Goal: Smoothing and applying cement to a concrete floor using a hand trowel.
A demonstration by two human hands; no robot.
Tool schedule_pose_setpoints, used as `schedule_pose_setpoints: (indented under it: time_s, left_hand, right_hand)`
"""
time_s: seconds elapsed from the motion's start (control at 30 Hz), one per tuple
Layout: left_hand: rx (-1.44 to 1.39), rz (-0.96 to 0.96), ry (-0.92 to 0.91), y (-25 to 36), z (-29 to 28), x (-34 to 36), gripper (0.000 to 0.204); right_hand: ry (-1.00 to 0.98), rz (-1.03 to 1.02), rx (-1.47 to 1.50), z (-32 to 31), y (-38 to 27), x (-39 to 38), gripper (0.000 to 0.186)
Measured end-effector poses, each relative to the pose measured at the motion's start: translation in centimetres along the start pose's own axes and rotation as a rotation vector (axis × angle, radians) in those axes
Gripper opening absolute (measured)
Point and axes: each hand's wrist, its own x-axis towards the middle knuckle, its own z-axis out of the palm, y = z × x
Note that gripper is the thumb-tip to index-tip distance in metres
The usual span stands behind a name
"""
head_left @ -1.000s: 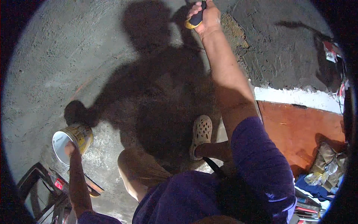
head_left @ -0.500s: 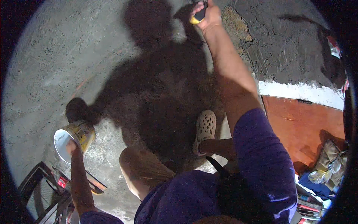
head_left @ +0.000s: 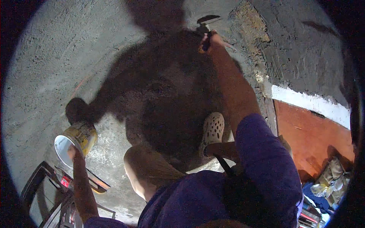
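Observation:
My left hand (head_left: 72,152) grips the near rim of a yellow bucket (head_left: 85,136) with a white inside. The bucket is tilted, its mouth turned toward me, and the hand hides part of the opening. Far ahead, my right hand (head_left: 213,41) is closed around the dark handle of a small trowel (head_left: 208,19), whose flat metal blade points away from me. Beyond and beside the blade is a rough grey cement surface (head_left: 95,38), largely under my shadow. Whether the blade touches it I cannot tell.
A brown patch (head_left: 251,22) breaks the cement beside my right arm. At right are a white strip (head_left: 310,100), a reddish-brown panel (head_left: 311,133) and piled bags (head_left: 332,180). A dark-framed object (head_left: 42,186) stands at lower left. My clog (head_left: 213,129) is in the middle.
My right hand has drawn nearer to me and turned, so the trowel's blade now shows beyond it. My left hand and the bucket have hardly moved.

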Motion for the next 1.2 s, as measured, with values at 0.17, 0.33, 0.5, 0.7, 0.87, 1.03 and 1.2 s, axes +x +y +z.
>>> schedule_pose_setpoints:
  time_s: [0.17, 0.33, 0.5, 0.7, 0.87, 1.03, 1.2]
  left_hand:
    - [-0.736, -0.710, -0.032, 2.1, -1.4, -0.4, 0.040]
    - [-0.997, -0.783, 0.049, 6.4, -4.6, -0.3, 0.038]
    - [-1.066, -0.789, 0.060, 7.3, -5.5, 0.5, 0.036]
    - [-0.808, -0.492, 0.053, 7.7, -5.7, 1.1, 0.033]
    - [0.384, -0.125, -0.303, 8.6, -6.9, 2.5, 0.027]
    - [0.219, -0.052, -0.283, 7.8, -6.2, 3.1, 0.025]
    - [0.019, -0.116, -0.165, 7.5, -4.3, 3.9, 0.028]
  right_hand:
    - [-0.070, -0.101, -0.012, 0.3, -1.2, 5.6, 0.039]
    - [-0.130, -0.137, -0.006, 1.9, -3.7, 7.6, 0.030]
    - [-0.249, -0.199, 0.051, 7.4, -6.4, 0.6, 0.039]
    - [-0.445, -0.386, -0.084, 8.4, -6.1, -11.2, 0.036]
    - [0.004, -0.401, -0.252, 3.1, 3.1, -13.8, 0.043]
    - [0.429, -0.151, -0.506, -3.4, 14.6, -14.2, 0.029]
    - [0.408, 0.177, -0.131, -6.7, 20.1, -14.2, 0.024]
